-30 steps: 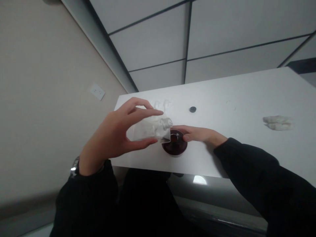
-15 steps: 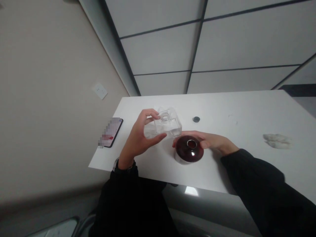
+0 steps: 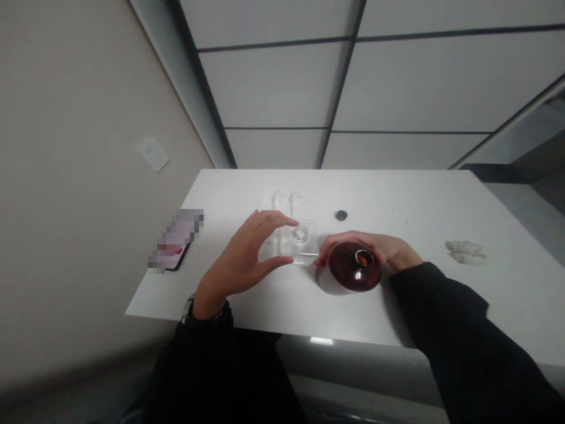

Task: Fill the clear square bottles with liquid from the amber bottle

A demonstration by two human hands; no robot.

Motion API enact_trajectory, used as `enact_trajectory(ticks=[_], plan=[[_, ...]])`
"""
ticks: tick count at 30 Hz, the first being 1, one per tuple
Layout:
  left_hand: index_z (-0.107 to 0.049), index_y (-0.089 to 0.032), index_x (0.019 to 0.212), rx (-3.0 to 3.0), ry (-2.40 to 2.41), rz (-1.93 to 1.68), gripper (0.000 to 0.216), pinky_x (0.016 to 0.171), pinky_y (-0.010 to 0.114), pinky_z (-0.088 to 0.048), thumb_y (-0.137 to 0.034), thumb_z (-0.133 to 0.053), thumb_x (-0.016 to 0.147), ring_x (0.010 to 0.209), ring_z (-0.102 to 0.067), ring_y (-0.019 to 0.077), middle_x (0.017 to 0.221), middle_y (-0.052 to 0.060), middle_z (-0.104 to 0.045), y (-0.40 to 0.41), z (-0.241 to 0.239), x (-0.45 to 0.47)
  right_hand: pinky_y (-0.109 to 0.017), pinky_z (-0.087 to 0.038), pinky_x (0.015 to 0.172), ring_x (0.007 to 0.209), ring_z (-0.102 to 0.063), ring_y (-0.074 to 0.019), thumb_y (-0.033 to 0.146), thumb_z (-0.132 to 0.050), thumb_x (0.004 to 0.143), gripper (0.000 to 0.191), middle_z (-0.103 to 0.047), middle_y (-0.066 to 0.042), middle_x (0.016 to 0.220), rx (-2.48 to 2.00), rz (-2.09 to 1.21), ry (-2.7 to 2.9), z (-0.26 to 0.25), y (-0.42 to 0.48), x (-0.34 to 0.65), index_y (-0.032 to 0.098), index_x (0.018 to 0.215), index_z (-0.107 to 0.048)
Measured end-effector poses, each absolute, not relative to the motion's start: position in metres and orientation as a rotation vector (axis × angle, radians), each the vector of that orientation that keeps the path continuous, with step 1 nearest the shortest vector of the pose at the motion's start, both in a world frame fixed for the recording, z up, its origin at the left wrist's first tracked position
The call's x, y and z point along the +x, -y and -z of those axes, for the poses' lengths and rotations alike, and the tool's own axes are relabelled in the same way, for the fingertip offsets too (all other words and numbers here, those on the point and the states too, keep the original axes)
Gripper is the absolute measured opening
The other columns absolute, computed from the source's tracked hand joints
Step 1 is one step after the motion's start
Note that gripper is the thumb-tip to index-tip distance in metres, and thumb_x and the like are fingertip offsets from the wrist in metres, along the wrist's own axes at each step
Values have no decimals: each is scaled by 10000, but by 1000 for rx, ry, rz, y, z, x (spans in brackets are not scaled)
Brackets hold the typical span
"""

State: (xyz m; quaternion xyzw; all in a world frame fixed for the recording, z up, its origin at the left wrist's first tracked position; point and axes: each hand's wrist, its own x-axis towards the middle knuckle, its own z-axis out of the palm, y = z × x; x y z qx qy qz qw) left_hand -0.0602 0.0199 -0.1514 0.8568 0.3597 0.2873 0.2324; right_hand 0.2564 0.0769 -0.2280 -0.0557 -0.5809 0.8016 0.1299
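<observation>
My left hand (image 3: 241,256) is curved around a clear, square-sided bottle (image 3: 306,240) with a round open neck. Its thumb is at the near side and a finger lies by the neck. The clear bottle stands on the white table (image 3: 282,306). My right hand (image 3: 348,237) is wrapped round a dark red-brown glass bottle (image 3: 346,265) with a pale lower part. This brown bottle has its mouth uncapped and leans slightly to the right, close beside the clear one. Whether its base touches the table I cannot tell.
A small dark round cap (image 3: 341,215) lies behind the brown bottle. Faint clear pieces (image 3: 291,199) are behind the clear bottle. A phone (image 3: 176,241) rests near the left table edge, and a crumpled whitish cloth or glove (image 3: 465,252) lies at the right.
The clear bottle has come toward me and down, and now appears level. The brown bottle has shifted right and tilted, its mouth turned further right. The camera view has shifted too.
</observation>
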Motion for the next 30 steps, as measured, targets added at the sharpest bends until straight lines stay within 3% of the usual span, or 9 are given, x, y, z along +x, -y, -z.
enact_trajectory(ticks=[3,7,10,15,18,21,25,28,30], plan=[[-544,-285,1455,2393,-1065,-637,547,1351,654,-222,-441,-745,971,1413,-602,316,1457,100,-664,-18,153,-58,-332,-556,971,1104,-705,-220,749,-828,782,881,-708,-144,1301,-174,-2258,1672,230,-78,259,133,1386,-653],[-544,-278,1457,2437,-1184,-429,532,1361,686,-65,-359,-745,971,1449,-578,288,1478,78,-666,-15,152,-55,-363,-534,1034,1196,-681,-249,801,-801,769,929,-694,-157,1343,-177,-2185,1748,230,-82,260,125,1387,-647],[-583,-290,1429,2474,-1279,-372,536,1337,735,-11,-352,-791,939,1467,-558,310,1474,75,-678,-14,151,-52,-369,-528,1049,1226,-676,-258,803,-787,783,924,-693,-163,1364,-187,-2164,1771,230,-85,261,131,1399,-639],[-602,-285,1437,2520,-1367,-272,633,1312,785,-66,-348,-868,866,1529,-478,379,1466,102,-689,-15,153,-53,-379,-523,1061,1218,-676,-256,818,-776,781,918,-702,-158,1354,-211,-2138,1784,227,-84,261,142,1388,-645],[-531,-279,1518,2502,-1389,-321,795,1308,789,-108,-404,-901,825,1558,-440,402,1588,133,-591,-17,158,-62,-369,-526,1049,1184,-686,-255,834,-785,752,933,-711,-150,1326,-264,-2111,1800,225,-82,261,136,1361,-668],[-457,-267,1573,2406,-1366,-483,925,1323,706,-240,-457,-910,789,1581,-414,395,1667,157,-487,-17,167,-80,-375,-536,1027,1169,-697,-272,853,-781,731,942,-726,-145,1296,-339,-2092,1815,223,-80,261,136,1336,-691],[-528,-242,1460,2142,-1327,-607,722,1274,538,-426,-392,-836,825,1458,-564,330,1533,141,-584,-8,186,-106,-416,-559,1019,1171,-717,-305,874,-777,702,941,-751,-155,1273,-441,-2029,1796,222,-74,261,145,1294,-722],[-534,-230,1376,1944,-1417,-714,688,1240,539,-454,-377,-849,782,1399,-605,332,1460,144,-615,8,202,-117,-479,-572,1002,1129,-748,-329,929,-743,667,1008,-771,-193,1250,-616,-1883,1748,224,-62,261,122,1272,-737],[-499,-240,1362,1799,-1444,-792,723,1210,541,-476,-382,-862,752,1411,-602,337,1459,145,-617,21,213,-119,-516,-537,1050,1233,-720,-341,947,-647,748,1010,-725,-215,1380,-735,-1707,1696,228,-49,261,139,1352,-705]])
